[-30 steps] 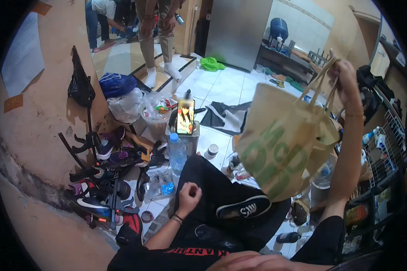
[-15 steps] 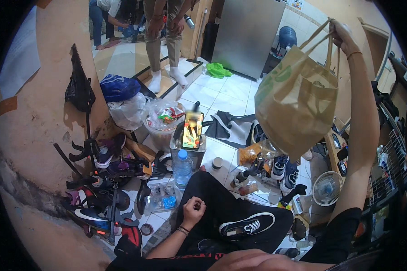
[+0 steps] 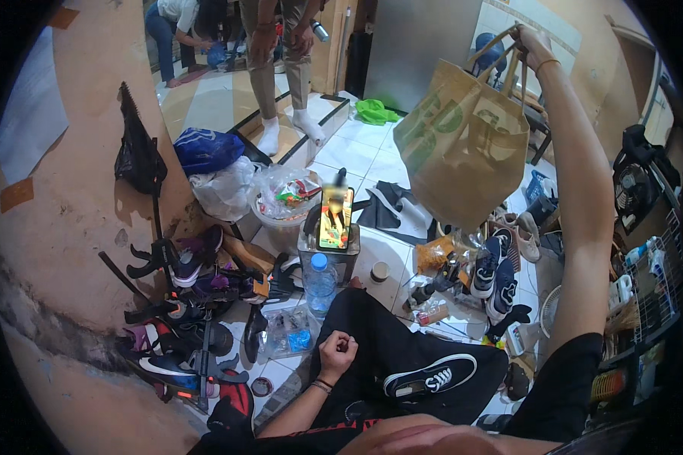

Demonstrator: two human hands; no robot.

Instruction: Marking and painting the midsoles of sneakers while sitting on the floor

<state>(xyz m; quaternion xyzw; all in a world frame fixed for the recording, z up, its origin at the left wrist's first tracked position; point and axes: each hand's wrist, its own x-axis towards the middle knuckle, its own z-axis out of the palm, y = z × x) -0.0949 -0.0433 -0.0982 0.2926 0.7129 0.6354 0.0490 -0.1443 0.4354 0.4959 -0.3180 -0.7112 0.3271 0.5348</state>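
Observation:
My right hand (image 3: 536,50), raised high at the right, is closed round the handles of a tan tote bag (image 3: 463,152). The bag hangs upright above the floor, with a green print on its side; what is inside cannot be seen. Over my black-trousered leg, my left hand (image 3: 337,355) rests in a loose fist, and nothing shows in its fingers. A black sneaker (image 3: 431,377) with white laces and a white sole edge lies on my lap, right of my left hand.
Ahead, a lit phone (image 3: 335,218) leans on a metal box beside a water bottle (image 3: 320,285). Several shoes (image 3: 182,356) and a rack crowd the left wall. Blue sneakers (image 3: 497,273) and bottles lie right. Another person (image 3: 284,68) stands on the step beyond.
My right hand has swung the tote bag leftward and a little higher. The view has shifted slightly too. My left hand keeps its loose fist on my leg.

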